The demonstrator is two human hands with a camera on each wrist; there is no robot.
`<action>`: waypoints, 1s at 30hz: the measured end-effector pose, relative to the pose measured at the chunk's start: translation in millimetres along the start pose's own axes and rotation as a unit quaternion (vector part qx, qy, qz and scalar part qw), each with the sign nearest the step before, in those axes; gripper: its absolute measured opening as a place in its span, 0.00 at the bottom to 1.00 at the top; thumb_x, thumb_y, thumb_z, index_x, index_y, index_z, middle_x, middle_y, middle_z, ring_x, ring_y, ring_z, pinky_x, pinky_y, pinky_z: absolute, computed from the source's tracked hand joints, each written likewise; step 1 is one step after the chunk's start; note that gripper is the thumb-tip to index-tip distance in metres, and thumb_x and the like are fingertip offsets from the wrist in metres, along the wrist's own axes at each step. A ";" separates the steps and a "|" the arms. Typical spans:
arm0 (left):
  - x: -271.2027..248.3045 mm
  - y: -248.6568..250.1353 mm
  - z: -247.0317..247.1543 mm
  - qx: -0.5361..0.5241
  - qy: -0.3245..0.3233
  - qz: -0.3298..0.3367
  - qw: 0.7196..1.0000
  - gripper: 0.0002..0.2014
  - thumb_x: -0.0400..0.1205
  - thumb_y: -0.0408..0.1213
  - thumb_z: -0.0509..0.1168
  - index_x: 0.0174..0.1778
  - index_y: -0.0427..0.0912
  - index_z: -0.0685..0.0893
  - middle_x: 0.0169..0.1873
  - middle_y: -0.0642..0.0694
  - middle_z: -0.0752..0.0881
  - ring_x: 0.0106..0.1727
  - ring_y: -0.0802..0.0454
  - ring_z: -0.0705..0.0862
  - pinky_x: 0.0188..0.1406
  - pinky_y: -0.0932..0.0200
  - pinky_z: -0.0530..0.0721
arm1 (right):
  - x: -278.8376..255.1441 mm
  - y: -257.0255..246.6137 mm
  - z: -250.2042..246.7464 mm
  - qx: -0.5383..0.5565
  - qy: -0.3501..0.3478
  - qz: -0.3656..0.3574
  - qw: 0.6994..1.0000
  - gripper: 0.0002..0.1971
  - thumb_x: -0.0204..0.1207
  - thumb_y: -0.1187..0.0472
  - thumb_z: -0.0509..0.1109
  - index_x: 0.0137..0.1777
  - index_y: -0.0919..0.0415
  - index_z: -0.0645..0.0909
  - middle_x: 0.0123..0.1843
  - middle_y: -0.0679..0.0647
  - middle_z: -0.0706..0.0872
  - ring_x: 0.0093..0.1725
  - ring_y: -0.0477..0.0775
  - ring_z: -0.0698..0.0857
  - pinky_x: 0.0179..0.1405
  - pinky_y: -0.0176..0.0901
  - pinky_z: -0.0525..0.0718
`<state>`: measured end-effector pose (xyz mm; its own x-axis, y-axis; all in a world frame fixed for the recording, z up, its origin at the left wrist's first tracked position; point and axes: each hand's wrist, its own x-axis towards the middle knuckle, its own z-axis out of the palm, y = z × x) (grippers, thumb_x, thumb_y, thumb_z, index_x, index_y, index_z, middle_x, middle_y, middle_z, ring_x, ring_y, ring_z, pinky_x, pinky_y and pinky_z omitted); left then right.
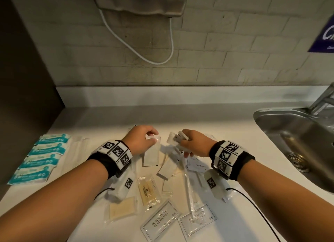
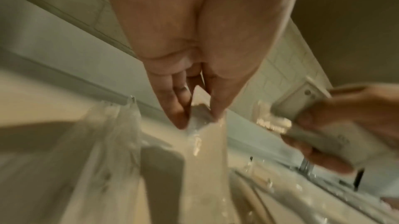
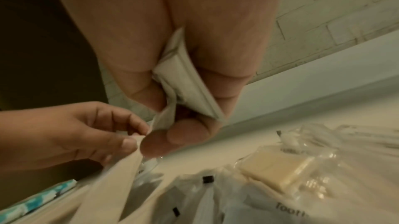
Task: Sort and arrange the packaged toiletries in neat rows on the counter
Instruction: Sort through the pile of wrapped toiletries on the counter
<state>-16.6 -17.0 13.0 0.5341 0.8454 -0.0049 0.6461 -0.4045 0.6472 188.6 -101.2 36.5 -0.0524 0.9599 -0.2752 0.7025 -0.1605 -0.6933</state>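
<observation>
My left hand (image 1: 151,137) pinches the top edge of a flat beige packet in clear wrap (image 1: 151,154) and holds it just above the pile. The left wrist view shows thumb and fingers (image 2: 179,116) closed on that packet (image 2: 207,156). My right hand (image 1: 186,145) grips a small stack of thin white packets (image 1: 178,137), close to the right of the left hand. These white packets (image 3: 185,81) lie between palm and fingers in the right wrist view. Loose toiletries lie below both hands: a soap bar (image 1: 122,209), a yellow sachet (image 1: 147,191), two shampoo sachets (image 1: 160,218) and a toothbrush (image 1: 188,189).
A row of teal packets (image 1: 41,160) lines the counter's left side, with clear-wrapped packets (image 1: 77,151) beside it. A steel sink (image 1: 271,115) and tap (image 1: 323,99) take the right. A dark cabinet side (image 1: 27,79) bounds the left. A white cable (image 1: 137,52) hangs on the tiled wall.
</observation>
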 end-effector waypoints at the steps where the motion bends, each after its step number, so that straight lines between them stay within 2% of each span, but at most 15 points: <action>1: -2.2 2.0 -4.0 -0.025 0.018 -0.003 1.000 0.09 0.80 0.36 0.69 0.56 0.48 0.86 0.51 0.51 0.85 0.42 0.61 0.81 0.48 0.61 0.80 | -0.5 0.4 0.6 0.015 0.006 -0.006 1.000 0.05 0.83 0.61 0.61 0.52 0.63 0.75 0.43 0.63 0.88 0.36 0.56 0.86 0.36 0.47 0.84; 3: -6.2 5.3 -10.7 -0.065 0.039 -0.009 0.997 0.07 0.81 0.35 0.68 0.53 0.47 0.87 0.48 0.50 0.87 0.41 0.57 0.84 0.48 0.56 0.86 | -0.6 0.4 1.1 0.034 0.017 -0.015 0.999 0.01 0.82 0.65 0.62 0.49 0.62 0.75 0.40 0.59 0.87 0.37 0.57 0.87 0.38 0.48 0.85; 5: -11.1 7.8 -16.0 -0.091 0.049 -0.012 0.995 0.06 0.81 0.34 0.68 0.52 0.47 0.86 0.47 0.50 0.86 0.42 0.50 0.85 0.47 0.51 0.89 | -1.0 -1.9 1.9 0.041 0.021 -0.026 0.999 0.05 0.82 0.68 0.61 0.45 0.59 0.74 0.37 0.54 0.85 0.34 0.52 0.86 0.35 0.42 0.85; 6: -13.9 8.3 -17.9 -0.099 0.055 -0.013 0.993 0.06 0.81 0.34 0.68 0.53 0.46 0.86 0.47 0.50 0.86 0.42 0.49 0.86 0.46 0.50 0.89 | -1.4 -3.7 2.4 0.044 0.020 -0.032 0.998 0.08 0.82 0.68 0.60 0.43 0.57 0.74 0.37 0.54 0.84 0.33 0.50 0.86 0.33 0.38 0.84; 8: -19.0 8.3 -21.3 -0.108 0.066 -0.013 0.992 0.07 0.82 0.34 0.68 0.54 0.45 0.86 0.47 0.48 0.86 0.41 0.49 0.85 0.44 0.53 0.88 | -1.8 -8.4 3.5 0.047 0.020 -0.046 0.998 0.10 0.82 0.68 0.60 0.42 0.53 0.73 0.38 0.56 0.85 0.35 0.52 0.86 0.32 0.36 0.83; 11: -26.0 5.9 -25.3 -0.108 0.082 -0.011 0.991 0.06 0.82 0.34 0.68 0.53 0.46 0.85 0.47 0.48 0.86 0.39 0.52 0.84 0.43 0.58 0.85 | -1.8 -13.4 6.7 0.036 0.028 -0.047 0.998 0.06 0.81 0.66 0.63 0.45 0.54 0.75 0.42 0.57 0.86 0.41 0.55 0.87 0.37 0.40 0.86; 13: -30.3 1.3 -27.8 -0.099 0.090 -0.017 0.991 0.06 0.82 0.34 0.67 0.53 0.47 0.85 0.48 0.50 0.86 0.43 0.52 0.84 0.46 0.57 0.85 | -2.8 -16.1 10.5 -0.014 0.036 -0.049 0.998 0.02 0.80 0.62 0.67 0.50 0.56 0.77 0.47 0.57 0.87 0.44 0.56 0.87 0.43 0.45 0.88; 14: -32.2 -2.0 -29.0 -0.094 0.091 -0.022 0.991 0.06 0.82 0.34 0.67 0.52 0.48 0.84 0.48 0.50 0.86 0.44 0.52 0.85 0.46 0.56 0.85 | -3.9 -18.2 13.4 -0.055 0.035 -0.055 0.996 0.04 0.79 0.60 0.68 0.52 0.57 0.78 0.49 0.56 0.87 0.46 0.56 0.87 0.46 0.47 0.87; 18: -39.6 -12.0 -31.7 -0.059 0.089 -0.036 0.994 0.09 0.83 0.31 0.63 0.50 0.52 0.83 0.44 0.49 0.85 0.42 0.52 0.84 0.42 0.57 0.85 | -13.9 -28.6 31.0 -0.165 -0.018 -0.077 0.983 0.09 0.79 0.58 0.66 0.57 0.59 0.79 0.51 0.54 0.86 0.45 0.53 0.83 0.46 0.42 0.83; 20: -42.0 -12.4 -33.1 -0.055 0.102 -0.042 0.992 0.09 0.84 0.30 0.62 0.49 0.48 0.85 0.46 0.51 0.86 0.43 0.54 0.84 0.43 0.59 0.83 | -17.7 -29.3 40.0 -0.192 -0.053 -0.077 0.977 0.10 0.80 0.57 0.66 0.57 0.60 0.80 0.53 0.55 0.87 0.48 0.54 0.84 0.48 0.42 0.83; 22: -43.4 -10.1 -34.7 -0.076 0.126 -0.053 0.988 0.10 0.85 0.29 0.61 0.48 0.44 0.87 0.49 0.51 0.86 0.48 0.51 0.85 0.48 0.56 0.85 | -21.4 -27.3 46.7 -0.212 -0.084 -0.070 0.971 0.11 0.79 0.55 0.68 0.56 0.59 0.81 0.52 0.54 0.87 0.49 0.54 0.84 0.50 0.43 0.83; 26: -47.6 -8.1 -36.5 -0.127 0.169 -0.074 0.975 0.10 0.85 0.28 0.60 0.51 0.41 0.87 0.52 0.45 0.86 0.53 0.46 0.85 0.46 0.56 0.88 | -29.2 -26.8 57.4 -0.201 -0.134 -0.071 0.968 0.05 0.77 0.57 0.71 0.51 0.56 0.82 0.43 0.45 0.83 0.44 0.49 0.80 0.40 0.32 0.75; 29: -56.6 -6.4 -36.7 -0.126 0.148 -0.068 0.979 0.10 0.82 0.28 0.64 0.56 0.42 0.85 0.56 0.46 0.84 0.56 0.46 0.85 0.53 0.53 0.87 | -31.7 -32.7 67.7 -0.197 -0.163 -0.082 0.963 0.05 0.75 0.57 0.73 0.46 0.53 0.80 0.43 0.46 0.84 0.44 0.48 0.81 0.49 0.38 0.79; 30: -60.5 -5.5 -36.5 -0.105 0.133 -0.061 0.984 0.13 0.80 0.28 0.66 0.60 0.42 0.84 0.58 0.47 0.83 0.56 0.48 0.84 0.54 0.55 0.85 | -32.2 -35.0 71.7 -0.200 -0.172 -0.083 0.961 0.06 0.74 0.56 0.74 0.47 0.54 0.81 0.44 0.47 0.84 0.44 0.48 0.81 0.50 0.40 0.79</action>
<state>-72.3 -53.2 37.5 0.2808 0.9556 0.0896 0.5538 -0.2376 0.7980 114.8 -142.9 21.8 -0.3701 0.8208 -0.4352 0.8774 0.1548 -0.4540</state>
